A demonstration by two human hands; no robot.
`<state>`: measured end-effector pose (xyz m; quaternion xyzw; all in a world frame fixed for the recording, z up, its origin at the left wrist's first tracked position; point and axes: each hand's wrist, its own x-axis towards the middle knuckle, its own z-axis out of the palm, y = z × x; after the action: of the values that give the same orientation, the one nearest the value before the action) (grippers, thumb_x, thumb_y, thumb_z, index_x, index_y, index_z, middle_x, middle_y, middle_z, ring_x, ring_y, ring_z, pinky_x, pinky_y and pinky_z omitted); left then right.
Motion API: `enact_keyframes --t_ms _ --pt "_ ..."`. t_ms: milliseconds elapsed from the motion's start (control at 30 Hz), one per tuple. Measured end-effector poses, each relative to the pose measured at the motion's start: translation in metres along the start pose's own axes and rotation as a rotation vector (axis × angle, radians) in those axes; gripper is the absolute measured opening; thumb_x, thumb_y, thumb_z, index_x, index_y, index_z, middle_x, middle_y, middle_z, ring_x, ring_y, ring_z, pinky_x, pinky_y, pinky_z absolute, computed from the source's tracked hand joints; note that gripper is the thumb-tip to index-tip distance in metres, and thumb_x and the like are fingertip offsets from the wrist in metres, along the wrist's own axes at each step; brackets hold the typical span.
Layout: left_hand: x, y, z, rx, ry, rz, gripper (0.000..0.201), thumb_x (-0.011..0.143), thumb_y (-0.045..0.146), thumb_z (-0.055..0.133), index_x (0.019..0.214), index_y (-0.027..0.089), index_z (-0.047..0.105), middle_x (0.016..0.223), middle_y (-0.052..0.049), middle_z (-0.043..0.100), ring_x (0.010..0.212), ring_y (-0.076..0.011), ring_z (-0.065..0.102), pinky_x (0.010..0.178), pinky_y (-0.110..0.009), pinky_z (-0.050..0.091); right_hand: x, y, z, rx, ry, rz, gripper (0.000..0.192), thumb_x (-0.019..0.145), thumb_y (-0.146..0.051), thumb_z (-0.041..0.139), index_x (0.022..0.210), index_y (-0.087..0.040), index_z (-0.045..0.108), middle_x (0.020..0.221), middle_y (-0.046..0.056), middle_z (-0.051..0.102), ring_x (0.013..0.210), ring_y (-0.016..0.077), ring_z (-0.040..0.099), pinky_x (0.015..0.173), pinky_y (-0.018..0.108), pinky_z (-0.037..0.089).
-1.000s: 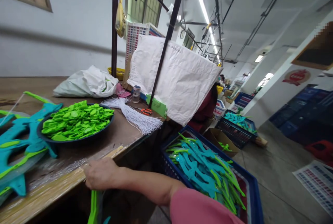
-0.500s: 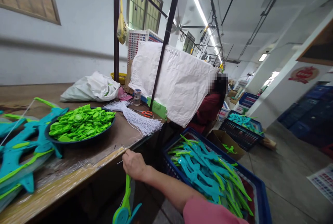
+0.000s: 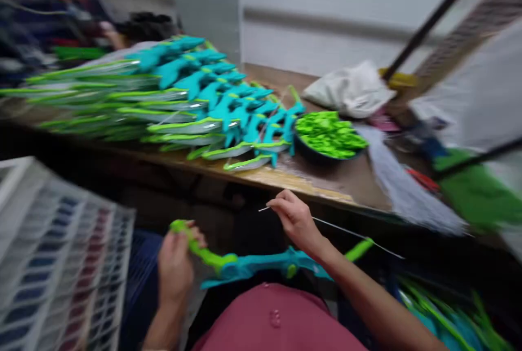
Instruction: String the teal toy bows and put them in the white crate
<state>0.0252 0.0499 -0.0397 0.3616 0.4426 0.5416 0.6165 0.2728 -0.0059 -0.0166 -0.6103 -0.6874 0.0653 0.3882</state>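
A teal and green plastic toy bow (image 3: 261, 265) lies across my lap, below the table edge. My left hand (image 3: 176, 264) is closed around its green limb at the left end. My right hand (image 3: 294, 221) pinches a thin white cord (image 3: 346, 229) above the bow's middle. A short end of the cord sticks out past my fingertips, and the rest runs right, past the bow's other green limb (image 3: 359, 249). The picture is blurred, so how the cord joins the bow cannot be made out.
On the table (image 3: 326, 180) lie rows of similar bows (image 3: 228, 106), a dark bowl (image 3: 316, 152) of small green parts, a bundle of white cords (image 3: 385, 163) and a white sack (image 3: 356, 90). A white crate (image 3: 69, 253) stands at left; more bows (image 3: 444, 313) are at lower right.
The view has swung left and down. My left hand, the bow across my lap and the white crate are now visible. My right hand now sits above the bow with the cord.
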Motion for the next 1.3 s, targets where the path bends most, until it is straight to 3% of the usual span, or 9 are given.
enact_keyframes --t_ms 67,167,267,400,633,867,1300 --pt "-0.009 0.005 -0.022 -0.001 0.022 0.036 0.035 0.093 0.048 0.073 0.106 0.016 0.068 0.078 0.000 0.063 0.063 -0.0124 0.058 0.058 -0.024 0.050 0.026 -0.038 0.028 0.227 -0.020 -0.056 0.017 0.102 -0.017 0.055 0.105 -0.020 0.072 0.088 0.001 0.061 0.077 0.0123 0.062 0.068 0.022 0.049" --pt "-0.018 0.011 -0.026 -0.076 -0.022 0.169 0.035 0.096 0.053 0.066 0.106 0.020 0.067 0.071 0.002 0.060 0.060 -0.0128 0.056 0.058 -0.024 0.047 0.044 -0.088 0.053 0.443 -0.046 -0.072 0.013 0.098 -0.012 0.061 0.095 -0.020 0.070 0.082 0.000 0.064 0.074 0.0122 0.062 0.066 0.023 0.049" --pt "-0.026 0.020 -0.024 -0.167 -0.082 0.282 0.045 0.096 0.064 0.058 0.090 0.020 0.064 0.067 0.000 0.059 0.059 -0.0150 0.054 0.058 -0.026 0.047 0.043 -0.119 0.061 0.517 -0.106 -0.123 0.018 0.102 -0.011 0.053 0.091 -0.020 0.064 0.085 0.001 0.062 0.076 0.0123 0.062 0.068 0.024 0.051" --pt "-0.040 0.027 -0.028 -0.207 -0.192 0.267 0.062 0.089 0.079 0.054 0.073 0.020 0.057 0.061 0.001 0.049 0.056 -0.0135 0.043 0.056 -0.026 0.042 0.035 -0.142 0.056 0.588 -0.264 -0.196 0.019 0.105 -0.011 0.045 0.097 -0.023 0.056 0.089 0.003 0.059 0.078 0.0142 0.060 0.066 0.026 0.054" --pt "-0.048 0.020 -0.039 -0.265 -0.178 0.224 0.057 0.090 0.075 0.055 0.069 0.022 0.056 0.062 -0.001 0.046 0.059 -0.0173 0.039 0.064 -0.034 0.043 0.029 -0.151 0.058 0.584 -0.404 -0.199 0.016 0.106 -0.013 0.042 0.100 -0.026 0.050 0.088 0.003 0.057 0.076 0.0157 0.056 0.064 0.028 0.051" --pt "-0.044 0.022 -0.039 -0.254 -0.212 0.238 0.053 0.091 0.071 0.055 0.073 0.022 0.062 0.063 -0.003 0.050 0.062 -0.0202 0.044 0.061 -0.033 0.040 0.027 -0.144 0.067 0.533 -0.395 -0.187 0.016 0.107 -0.016 0.041 0.099 -0.023 0.052 0.086 0.002 0.055 0.074 0.0151 0.055 0.060 0.027 0.048" --pt "-0.045 0.017 -0.038 -0.249 -0.212 0.256 0.050 0.093 0.068 0.051 0.073 0.023 0.059 0.062 -0.002 0.048 0.061 -0.0210 0.043 0.065 -0.037 0.040 0.028 -0.149 0.062 0.685 -0.384 -0.201 0.015 0.104 -0.007 0.043 0.099 -0.019 0.051 0.091 0.002 0.056 0.082 0.0135 0.052 0.069 0.026 0.047"
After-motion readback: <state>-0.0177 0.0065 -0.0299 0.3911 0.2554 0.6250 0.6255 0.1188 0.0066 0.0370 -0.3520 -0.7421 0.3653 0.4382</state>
